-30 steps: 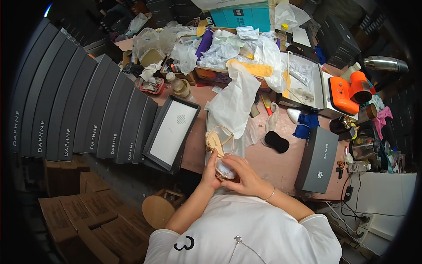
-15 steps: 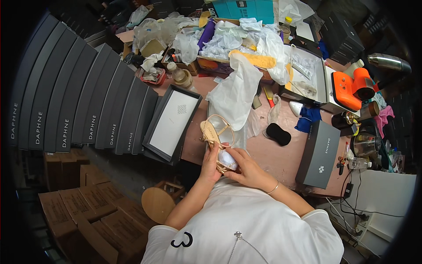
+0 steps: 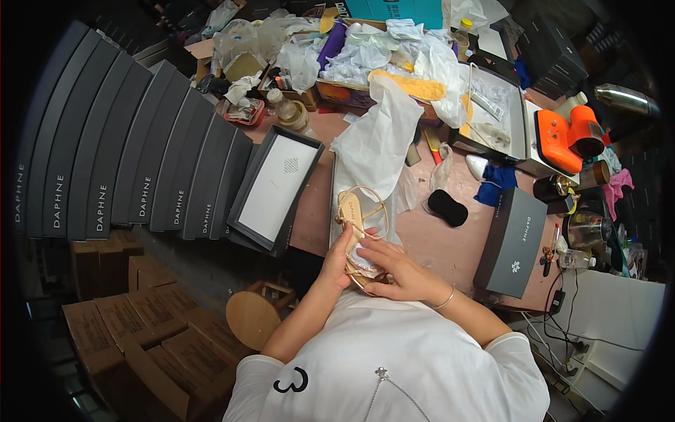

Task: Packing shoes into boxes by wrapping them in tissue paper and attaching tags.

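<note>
A gold strappy sandal [image 3: 350, 209] is held close to my body, its heel end pointing away from me and its ankle strap looping up to the right. My left hand [image 3: 338, 260] grips it along the left side, thumb by the straps. Across its front part lie the fingers of my right hand [image 3: 406, 274], with the thumb at the toe edge. White padding [image 3: 360, 257] shows in the toe area, partly covered by those fingers. Just beyond the sandal, white tissue paper [image 3: 376, 151] drapes over a grey box [image 3: 340, 184].
An open dark grey box [image 3: 271, 190] lies left of the sandal, beside a row of upright dark boxes [image 3: 133, 155]. A black oval pad [image 3: 447, 208] and a closed grey shoebox [image 3: 513, 243] lie to the right. Cluttered boxes of wrapping [image 3: 380, 53] line the back.
The right hand's fingers have slid flatter over the sandal's front, covering more of the white padding. The sandal has shifted slightly to the right and turned a little more upright.
</note>
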{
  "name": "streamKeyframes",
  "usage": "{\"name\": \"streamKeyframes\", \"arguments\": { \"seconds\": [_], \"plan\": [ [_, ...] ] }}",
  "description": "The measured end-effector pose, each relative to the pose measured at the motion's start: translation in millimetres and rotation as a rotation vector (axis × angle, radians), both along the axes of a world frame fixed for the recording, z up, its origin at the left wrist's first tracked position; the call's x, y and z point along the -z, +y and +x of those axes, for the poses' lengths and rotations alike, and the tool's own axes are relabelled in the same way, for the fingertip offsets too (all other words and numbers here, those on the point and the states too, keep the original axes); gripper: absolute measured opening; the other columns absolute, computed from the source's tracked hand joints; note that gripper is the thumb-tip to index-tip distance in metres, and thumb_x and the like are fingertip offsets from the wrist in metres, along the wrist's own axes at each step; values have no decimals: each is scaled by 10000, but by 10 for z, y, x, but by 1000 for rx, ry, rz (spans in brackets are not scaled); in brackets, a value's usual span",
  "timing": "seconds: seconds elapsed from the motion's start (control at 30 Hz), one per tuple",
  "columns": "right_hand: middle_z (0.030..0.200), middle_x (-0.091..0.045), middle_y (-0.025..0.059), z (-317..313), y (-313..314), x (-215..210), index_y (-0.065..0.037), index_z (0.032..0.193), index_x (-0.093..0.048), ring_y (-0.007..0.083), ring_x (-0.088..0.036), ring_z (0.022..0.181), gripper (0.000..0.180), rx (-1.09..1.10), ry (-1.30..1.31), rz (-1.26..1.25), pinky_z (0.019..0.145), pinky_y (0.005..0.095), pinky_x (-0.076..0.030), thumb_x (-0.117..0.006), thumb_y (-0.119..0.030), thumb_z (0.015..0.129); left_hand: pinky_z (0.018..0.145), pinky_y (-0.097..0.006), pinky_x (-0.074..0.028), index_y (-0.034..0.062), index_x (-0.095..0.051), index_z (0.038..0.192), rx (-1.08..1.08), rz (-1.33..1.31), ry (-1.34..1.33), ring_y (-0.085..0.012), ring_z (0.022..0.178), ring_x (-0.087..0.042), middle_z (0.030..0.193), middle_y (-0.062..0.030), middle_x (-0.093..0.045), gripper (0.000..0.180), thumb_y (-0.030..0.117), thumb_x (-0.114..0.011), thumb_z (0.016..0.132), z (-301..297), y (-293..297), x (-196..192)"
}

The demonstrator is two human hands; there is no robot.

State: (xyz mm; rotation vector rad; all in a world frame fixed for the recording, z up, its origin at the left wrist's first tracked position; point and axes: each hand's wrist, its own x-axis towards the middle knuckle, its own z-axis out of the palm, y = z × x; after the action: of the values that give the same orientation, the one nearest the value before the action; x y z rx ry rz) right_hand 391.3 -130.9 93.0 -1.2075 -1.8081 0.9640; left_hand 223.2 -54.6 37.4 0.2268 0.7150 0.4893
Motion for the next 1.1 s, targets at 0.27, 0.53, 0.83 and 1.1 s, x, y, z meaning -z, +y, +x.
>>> {"name": "streamKeyframes", "arguments": {
  "seconds": [0.27, 0.53, 0.83, 1.1],
  "plan": [
    [922, -575, 142, -176, 17, 230, -31, 981, -557, 344, -538, 876, 375, 109, 16, -3, 809, 400, -421, -723, -311, 794, 972, -430, -458, 6, -429, 1330, 21, 40, 100, -278, 1135, -551, 1271, -163, -531, 608, 506, -358, 992, 73, -114, 87],
    [846, -576, 132, -186, 98, 79, -24, 1002, -561, 327, -546, 807, 347, 161, -20, 35, 764, 408, -401, -707, -274, 811, 906, -392, -493, 29, -453, 1298, -50, 61, 163, -231, 1062, -584, 1179, -129, -578, 495, 425, -378, 1011, 32, -40, 202],
    [1045, -556, 146, -156, 111, 128, -48, 1067, -550, 314, -512, 974, 482, 58, -187, 45, 819, 375, -358, -722, -395, 779, 820, -330, -522, 26, -520, 1203, -137, 233, 230, -187, 956, -616, 1063, -100, -616, 413, 379, -455, 999, 146, 86, 146],
    [1371, -391, 234, -171, 385, 494, -65, 1336, -434, 415, -409, 1223, 758, 325, -311, 13, 972, 489, -360, -767, -375, 730, 855, -308, -493, -8, -560, 1207, -127, 997, 732, -206, 1029, -595, 1095, -116, -615, 347, 207, -567, 934, 289, 543, 356]
  ]
}}
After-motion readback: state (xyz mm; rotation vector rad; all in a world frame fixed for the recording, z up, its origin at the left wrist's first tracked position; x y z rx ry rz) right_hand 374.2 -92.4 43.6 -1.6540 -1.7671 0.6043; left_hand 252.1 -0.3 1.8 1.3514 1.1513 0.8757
